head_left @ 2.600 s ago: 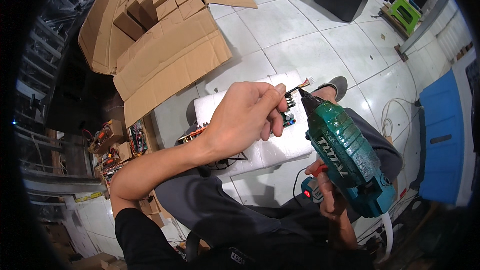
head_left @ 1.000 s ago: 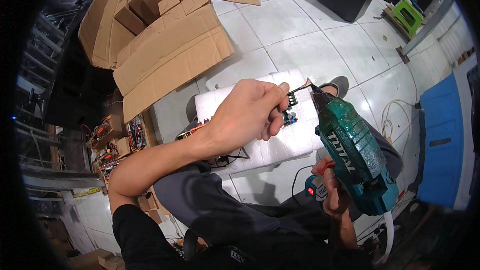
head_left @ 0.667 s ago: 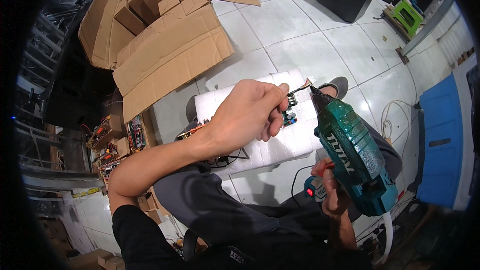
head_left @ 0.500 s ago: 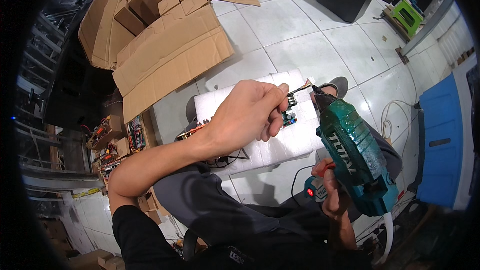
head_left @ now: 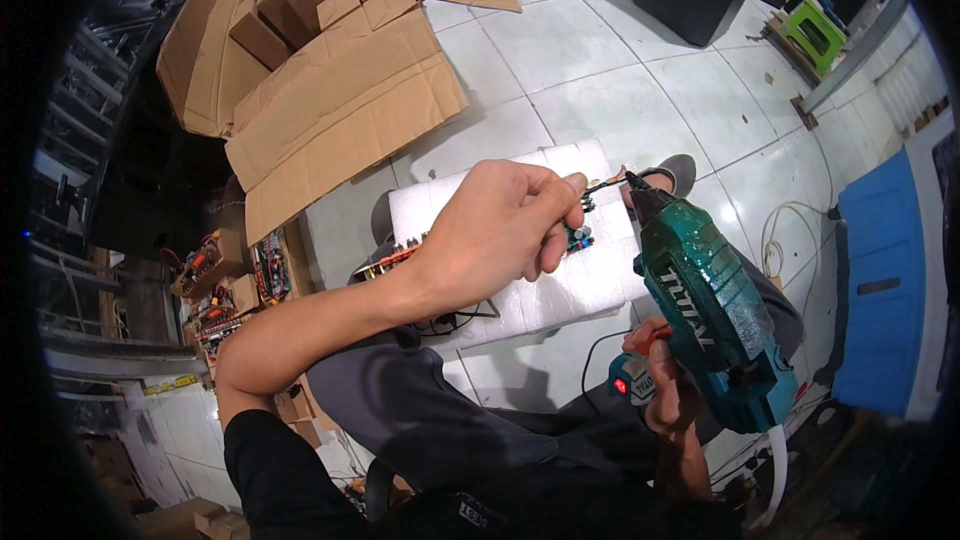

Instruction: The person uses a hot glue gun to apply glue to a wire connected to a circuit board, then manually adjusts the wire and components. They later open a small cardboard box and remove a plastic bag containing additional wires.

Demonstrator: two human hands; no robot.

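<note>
My left hand [head_left: 500, 230] is closed in a pinch on thin twisted wires [head_left: 606, 184] that stick out to the right past the fingertips. Wrapped around the handle of a green glue gun [head_left: 705, 305], my right hand [head_left: 668, 392] has a finger at the red trigger. The black nozzle points up and left, right by the wires' far end; whether they touch, I cannot tell. A white glue stick [head_left: 777, 470] sticks out of the gun's back. Below my left hand a small circuit board [head_left: 578, 239], partly covered, lies on a white foam block [head_left: 525, 318].
Another board [head_left: 388, 263] lies at the foam's left edge, partly behind my wrist. An open cardboard box [head_left: 345, 110] with small boxes stands far left. Boards with components [head_left: 215, 325] sit at left. A blue plastic bin [head_left: 885, 285] is on the right, near a white cable [head_left: 775, 235].
My left hand has shifted slightly to the right, and the wires' far end has dropped a little toward the nozzle. The glue gun and my right hand look almost unmoved.
</note>
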